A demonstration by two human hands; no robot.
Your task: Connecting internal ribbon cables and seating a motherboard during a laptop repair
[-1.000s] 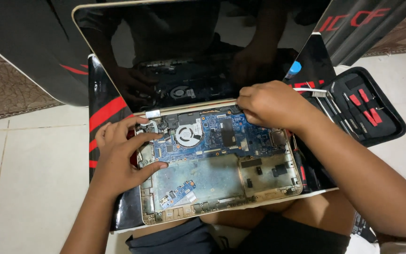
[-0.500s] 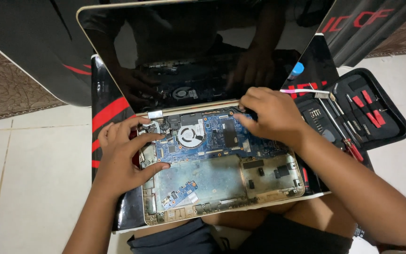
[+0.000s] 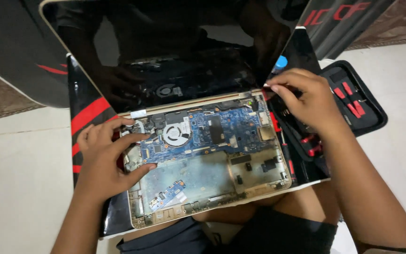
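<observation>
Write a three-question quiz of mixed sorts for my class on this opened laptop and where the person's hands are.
1. True or false: the left hand rests on the laptop base at its left edge.
2. What round part sits on the blue circuit board?
3. The right hand is over: A) the fan, B) the tool kit case, C) the screen.

Key: 1 true; 2 the fan; 3 B.

One camera only, worn on the person's head, looking steeply down and slightly forward from close above the lap. The opened laptop fills the centre, both forearms enter from the bottom edge, and the tiled floor shows on either side.
</observation>
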